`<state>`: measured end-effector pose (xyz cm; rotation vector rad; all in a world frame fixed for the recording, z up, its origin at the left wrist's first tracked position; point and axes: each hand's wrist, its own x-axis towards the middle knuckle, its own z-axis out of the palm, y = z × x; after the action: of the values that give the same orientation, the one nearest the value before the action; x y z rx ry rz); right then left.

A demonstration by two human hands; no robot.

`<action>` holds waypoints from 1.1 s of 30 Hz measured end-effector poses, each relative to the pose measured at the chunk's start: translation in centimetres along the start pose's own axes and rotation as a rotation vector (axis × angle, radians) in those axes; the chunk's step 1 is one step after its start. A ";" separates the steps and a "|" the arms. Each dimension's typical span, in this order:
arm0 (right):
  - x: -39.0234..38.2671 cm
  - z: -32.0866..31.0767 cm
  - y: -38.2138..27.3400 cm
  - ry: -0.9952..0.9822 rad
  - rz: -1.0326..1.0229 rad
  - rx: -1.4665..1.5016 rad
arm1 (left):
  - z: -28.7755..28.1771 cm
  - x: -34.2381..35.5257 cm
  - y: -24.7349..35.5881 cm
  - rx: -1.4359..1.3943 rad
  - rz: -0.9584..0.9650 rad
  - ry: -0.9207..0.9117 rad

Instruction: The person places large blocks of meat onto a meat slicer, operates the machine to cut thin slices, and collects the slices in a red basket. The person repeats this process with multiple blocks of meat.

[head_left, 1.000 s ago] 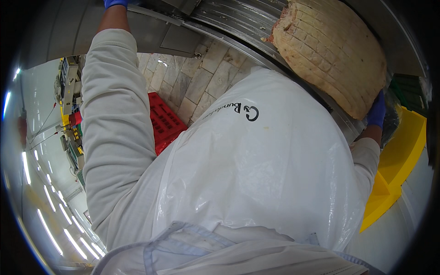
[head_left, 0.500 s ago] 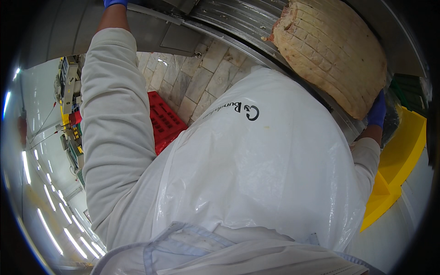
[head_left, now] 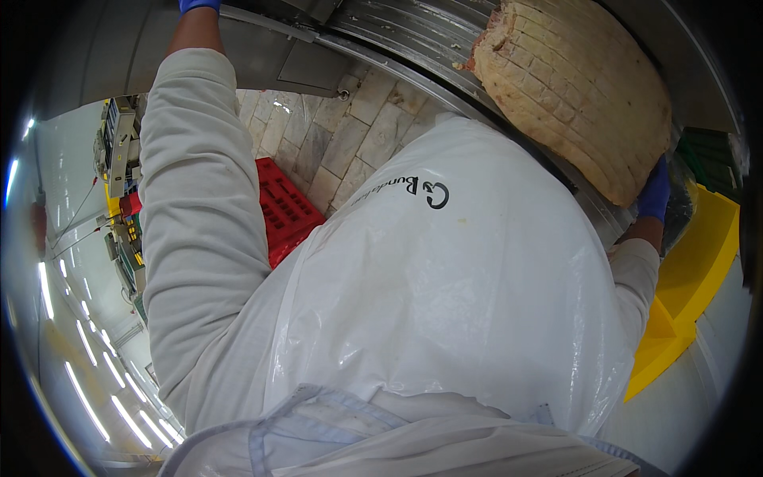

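A large slab of pale meat (head_left: 568, 91), its fatty skin scored in lines, lies on a ridged steel machine bed (head_left: 401, 36) at upper right. My right hand (head_left: 652, 191), in a blue glove, is at the slab's lower right edge, touching it; its fingers are mostly hidden by the meat. My left hand (head_left: 199, 4), also blue-gloved, reaches to the steel machine housing at the top edge, its fingers cut off by the frame. I wear a white plastic apron.
A red plastic crate (head_left: 286, 211) sits on the tiled floor below the machine. A yellow plastic bin (head_left: 687, 278) stands at my right, near a dark green crate (head_left: 711, 155) and a clear plastic wrap. Equipment with cables (head_left: 119, 159) lines the left side.
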<state>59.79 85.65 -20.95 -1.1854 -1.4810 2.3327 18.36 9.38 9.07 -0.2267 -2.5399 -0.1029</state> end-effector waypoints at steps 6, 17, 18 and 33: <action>-2.0 2.3 -0.8 0.049 0.008 0.017 | -0.1 0.0 0.5 -0.014 -0.005 -0.004; 1.2 -1.9 0.7 -0.039 -0.093 -0.142 | 0.0 0.1 0.7 -0.024 -0.016 -0.015; 1.3 -2.0 0.8 -0.033 -0.089 -0.132 | -0.1 0.0 1.0 -0.033 -0.019 -0.016; 0.6 -1.0 0.5 0.013 -0.069 -0.099 | -0.7 -0.3 1.6 0.000 -0.066 -0.025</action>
<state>60.18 86.42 -21.86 -1.1510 -1.6235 2.2262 19.30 10.82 9.55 -0.1448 -2.5725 -0.1263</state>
